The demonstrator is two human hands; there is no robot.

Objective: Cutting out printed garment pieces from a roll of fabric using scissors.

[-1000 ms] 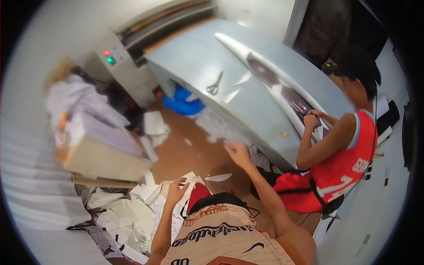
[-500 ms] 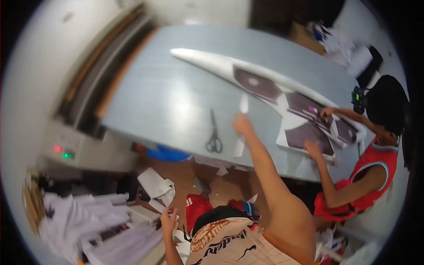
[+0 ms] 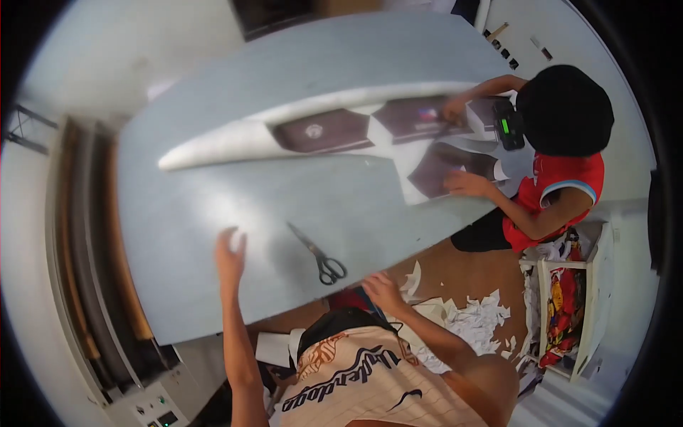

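Observation:
Over the near left part of the blue-grey table, my left hand (image 3: 231,255) is raised with thumb and fingers apart, and nothing shows in it. My right hand (image 3: 382,290) is at the table's near edge, its fingers stretched out and no held thing visible. Between my hands lies a pair of black-handled scissors (image 3: 319,256), blades pointing away to the left. Farther off, a long white sheet (image 3: 235,139), partly rolled, carries dark printed panels (image 3: 324,131). A co-worker in a red sleeveless top (image 3: 569,178) has both hands on the sheet's right end.
The table (image 3: 171,285) fills the middle. White scraps (image 3: 469,320) litter the brown floor below its near edge. A white-framed bin (image 3: 569,306) with colourful cloth stands at the right. Along the left runs a machine with long rollers (image 3: 85,249) and a control panel (image 3: 160,409).
The view has swung leftward. My right hand has come back to the near edge; the white strip beside the scissors is gone from the table. My left hand has risen over the table.

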